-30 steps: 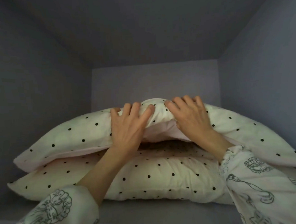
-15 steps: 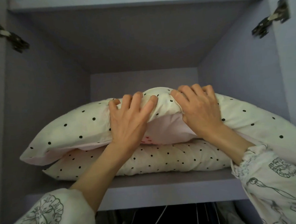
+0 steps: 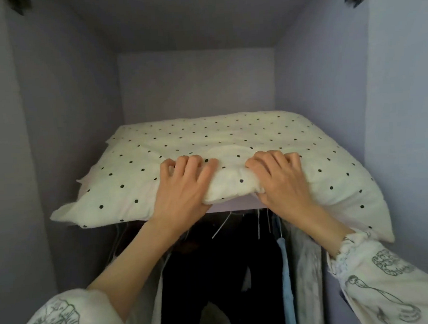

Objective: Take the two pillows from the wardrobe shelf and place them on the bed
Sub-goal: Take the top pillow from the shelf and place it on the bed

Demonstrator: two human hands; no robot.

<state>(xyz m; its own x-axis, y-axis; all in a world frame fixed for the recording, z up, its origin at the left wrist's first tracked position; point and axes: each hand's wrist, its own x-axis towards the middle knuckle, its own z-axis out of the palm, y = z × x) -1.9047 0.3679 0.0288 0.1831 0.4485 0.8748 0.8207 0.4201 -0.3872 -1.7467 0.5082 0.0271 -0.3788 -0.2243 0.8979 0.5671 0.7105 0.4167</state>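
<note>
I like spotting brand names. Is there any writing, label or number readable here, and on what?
None can be read.
The pillow bears only black dots.
The sleeves bear line drawings, no words.
The hanging clothes show no tag.

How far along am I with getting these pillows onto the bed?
Nothing is on the bed yet; no bed is in view. In hand: your left hand and right hand grip the front edge of a polka-dot pillow, which overhangs the hanging clothes. A second pillow cannot be made out. Left: carrying both to the bed.
</note>
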